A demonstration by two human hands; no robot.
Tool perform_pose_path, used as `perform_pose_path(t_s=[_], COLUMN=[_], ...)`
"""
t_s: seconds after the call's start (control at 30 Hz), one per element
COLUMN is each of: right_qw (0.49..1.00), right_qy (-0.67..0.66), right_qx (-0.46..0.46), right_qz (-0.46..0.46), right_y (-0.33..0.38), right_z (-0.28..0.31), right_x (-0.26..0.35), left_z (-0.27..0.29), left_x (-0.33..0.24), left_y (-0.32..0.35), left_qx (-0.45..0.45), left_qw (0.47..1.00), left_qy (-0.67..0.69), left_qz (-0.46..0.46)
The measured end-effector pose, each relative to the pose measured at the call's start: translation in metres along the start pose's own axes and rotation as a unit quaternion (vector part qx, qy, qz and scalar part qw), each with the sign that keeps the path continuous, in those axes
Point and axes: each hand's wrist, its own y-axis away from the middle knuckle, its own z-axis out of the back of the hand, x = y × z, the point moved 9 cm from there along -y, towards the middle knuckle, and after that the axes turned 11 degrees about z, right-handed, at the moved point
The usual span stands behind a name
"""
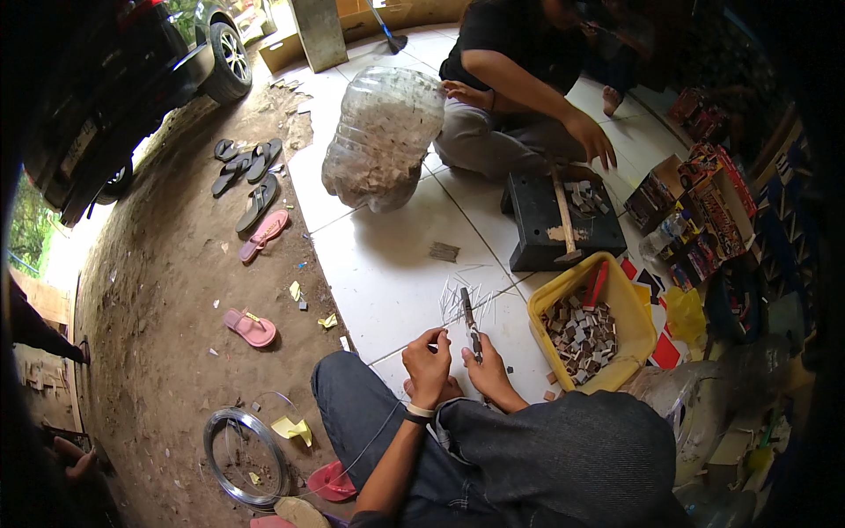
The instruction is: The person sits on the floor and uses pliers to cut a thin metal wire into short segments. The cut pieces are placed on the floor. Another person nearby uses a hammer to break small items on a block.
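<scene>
Denim knees over white tiles

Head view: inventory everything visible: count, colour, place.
Hand tool: one, dark, centre
Thin rods: many, pale, on white tiles
Tub: one, yellow, right of centre
Small pieces: many, brown and grey, in tub
Block: one, black, beyond tub
Hammer: one, brown handle, on block
Wire coil: one, silver, lower left
Sandals: several, dark and pink, left
Plastic container: one, clear, upper centre
Cartons: several, multicoloured, right
Car: one, black, upper left
Co-worker: one, dark top, upper centre
Left hand: one, bare, lower centre
Right hand: one, bare, holding hand tool
</scene>
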Motion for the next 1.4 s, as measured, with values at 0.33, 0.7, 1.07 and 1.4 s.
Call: perform_pose_path(t_s=[0.33,0.7,1.07,1.4], right_qw=[0.998,0.997,0.998,0.988], right_qy=[-0.008,0.016,0.019,0.138], right_qx=[0.051,0.063,0.063,0.063], right_qz=[0.04,0.041,0.024,-0.001], right_y=[0.005,0.007,0.005,0.001], right_z=[-0.008,-0.01,-0.014,-0.005], right_x=[0.007,0.012,0.0,-0.014], left_z=[0.003,0.004,0.003,0.005], left_x=[0.007,0.005,0.006,0.003], left_y=[-0.001,-0.002,-0.002,-0.001], left_qx=[-0.005,-0.003,-0.008,-0.012], left_qw=[0.999,0.999,0.998,0.999], left_qy=[0.044,0.052,0.066,0.049], left_qz=[0.003,0.013,0.012,0.004])
